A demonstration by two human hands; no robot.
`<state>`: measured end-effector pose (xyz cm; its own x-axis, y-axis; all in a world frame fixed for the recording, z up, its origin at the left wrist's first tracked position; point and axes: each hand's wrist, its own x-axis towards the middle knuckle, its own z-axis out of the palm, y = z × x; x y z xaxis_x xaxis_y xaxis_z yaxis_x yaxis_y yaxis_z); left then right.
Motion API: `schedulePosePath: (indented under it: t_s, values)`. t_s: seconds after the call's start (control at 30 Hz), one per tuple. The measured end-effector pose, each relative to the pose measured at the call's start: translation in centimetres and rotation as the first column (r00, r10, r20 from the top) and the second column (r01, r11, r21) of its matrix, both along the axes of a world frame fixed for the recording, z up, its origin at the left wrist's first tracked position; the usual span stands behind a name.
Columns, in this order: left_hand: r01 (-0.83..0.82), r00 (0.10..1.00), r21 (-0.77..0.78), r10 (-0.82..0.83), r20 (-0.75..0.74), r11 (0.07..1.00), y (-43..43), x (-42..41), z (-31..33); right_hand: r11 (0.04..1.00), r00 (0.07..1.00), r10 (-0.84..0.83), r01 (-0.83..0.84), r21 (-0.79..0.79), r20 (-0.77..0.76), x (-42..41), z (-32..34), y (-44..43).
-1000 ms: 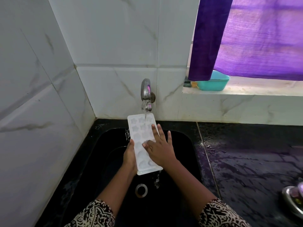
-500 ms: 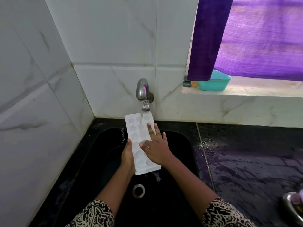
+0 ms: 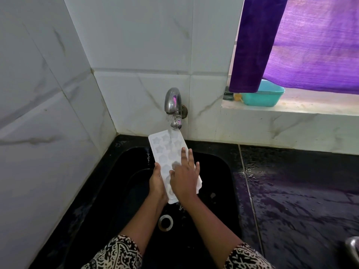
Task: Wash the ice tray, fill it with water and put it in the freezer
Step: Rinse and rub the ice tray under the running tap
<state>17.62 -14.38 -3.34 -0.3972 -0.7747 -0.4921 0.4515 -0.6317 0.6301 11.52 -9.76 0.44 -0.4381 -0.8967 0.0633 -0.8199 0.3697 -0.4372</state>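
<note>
- Patterned sleeves (image 3: 124,255) at the bottom edge. Both forearms reach forward over the black sink (image 3: 223,171), with the drain (image 3: 165,222) just below them.
- Wet dark counter (image 3: 301,191) lies to the right of the sink. The rim of a metal vessel (image 3: 352,247) is cut off at the frame edge.
- Left hand (image 3: 157,183) grips the ice tray (image 3: 165,150) on its left long edge, towards the near end. Thumb (image 3: 157,168) sits on top of the rim. The fingers underneath are hidden, so can't tell how they wrap.
- Right hand (image 3: 184,178) holds nothing. Its fingers (image 3: 183,155) are straight and spread, laid flat on the tray's top face about mid-length.
- Tray is held up over the sink, not resting on it. It's white, with star-shaped cavities facing up.
- Its long axis runs away from the person toward the tap. The far end leans slightly left and looks higher than the near end.
- Key relation: the tray is directly under the right fingers, and the uncovered cavities lie ahead of the fingertips, tap side. Right hand is on the working face and left only supports the edge. My read is that a rub stroke runs along the long axis.
- Step looks like the wash phase. Fill and freezer not started.
- Risk: wet one-edge grip, so a push from the right hand could twist the tray.
- Water stream (image 3: 171,136) hits the far end and drips off the near corner above the drain.
- Tap (image 3: 173,102) is mounted on the tiled wall (image 3: 136,45).
- Farthest: teal tub (image 3: 266,96) on the window ledge (image 3: 291,110), partly behind a purple curtain (image 3: 310,45).
</note>
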Motion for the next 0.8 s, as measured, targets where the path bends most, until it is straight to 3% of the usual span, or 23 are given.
schedulePosePath:
  t_s: [0.37, 0.73, 0.8]
  values:
    - [-0.108, 0.994, 0.047, 0.107, 0.018, 0.993, 1.0, 0.0, -0.4, 0.997, 0.997, -0.057, 0.054, 0.057, 0.047, 1.1, -0.6, -0.3]
    - [-0.147, 0.989, 0.046, 0.145, 0.036, 0.988, 1.7, 0.5, -0.8, 0.998, 0.999, -0.047, 0.047, 0.032, 0.013, 0.3, 0.1, -0.4]
    - [-0.137, 0.99, 0.039, 0.135, 0.043, 0.99, 1.9, 0.6, -0.9, 0.997, 0.995, -0.079, 0.079, 0.003, 0.067, -0.3, 0.2, -0.1]
